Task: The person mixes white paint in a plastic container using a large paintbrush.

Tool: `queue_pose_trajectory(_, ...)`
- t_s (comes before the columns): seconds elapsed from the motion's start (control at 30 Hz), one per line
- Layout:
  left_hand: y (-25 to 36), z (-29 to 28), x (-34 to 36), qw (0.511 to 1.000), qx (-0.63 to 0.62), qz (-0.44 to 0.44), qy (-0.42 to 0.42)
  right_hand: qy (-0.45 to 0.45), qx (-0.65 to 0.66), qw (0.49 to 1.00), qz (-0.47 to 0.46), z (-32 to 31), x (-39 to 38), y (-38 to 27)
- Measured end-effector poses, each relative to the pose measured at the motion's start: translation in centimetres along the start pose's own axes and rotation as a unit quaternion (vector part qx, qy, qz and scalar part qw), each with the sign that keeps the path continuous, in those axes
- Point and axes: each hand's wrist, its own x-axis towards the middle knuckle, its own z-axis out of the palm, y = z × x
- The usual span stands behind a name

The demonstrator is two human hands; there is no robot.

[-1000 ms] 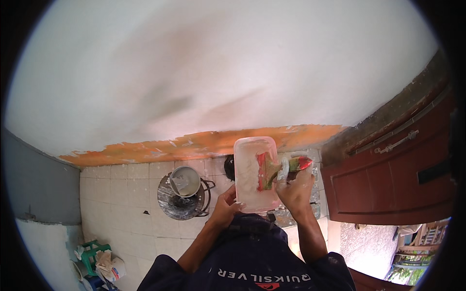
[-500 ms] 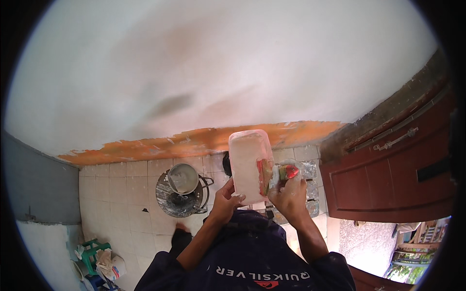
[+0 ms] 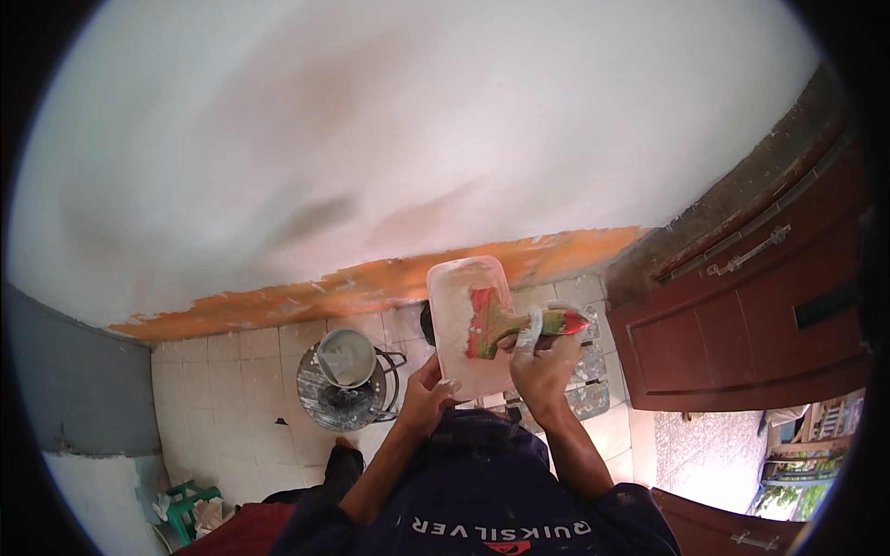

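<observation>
My left hand (image 3: 425,398) grips the near left edge of a pale pink plastic tray (image 3: 502,275), thumb over its rim. Whitish paint or paste coats the inside of the tray. My right hand (image 3: 547,372) is closed around the handle of a wide paintbrush (image 3: 499,322), greenish with red parts and smeared with white. The brush's broad head lies over the middle of the tray; whether it touches the paste I cannot tell. White smears also mark my fingers.
Ahead stands a white wall (image 3: 445,139) with an orange strip (image 3: 371,280) along its bottom. A grey bucket (image 3: 349,359) sits on a round, paint-spattered stool (image 3: 324,403). To the right is a dark red door (image 3: 714,347); at lower left, a green plastic stool (image 3: 193,508).
The brush has moved left from the tray's right side to its middle, and its broad face now shows. The tray has shifted slightly nearer. Dark red cloth has appeared at lower left.
</observation>
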Motion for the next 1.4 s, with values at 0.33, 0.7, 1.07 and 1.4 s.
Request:
queue_pose_trajectory(0.33,-0.5,-0.6,0.5,0.999,-0.024,-0.008,-0.024,0.027,-0.151,0.981,-0.121,-2.6,-0.5,-2.4)
queue_pose_trajectory(0.7,-0.4,0.5,0.5,1.0,0.022,-0.004,-0.014,-0.013,-0.089,0.996,0.002,-1.3,-2.0,-0.6)
queue_pose_trajectory(1.07,-0.9,-0.1,0.4,0.999,-0.017,-0.015,-0.038,0.071,-0.039,0.996,-0.047,-1.0,-0.2,0.0)
queue_pose_trajectory(1.4,-0.7,0.4,0.5,0.999,0.019,0.002,-0.043,-0.016,-0.009,1.0,-0.018,-1.6,-2.3,-1.1)
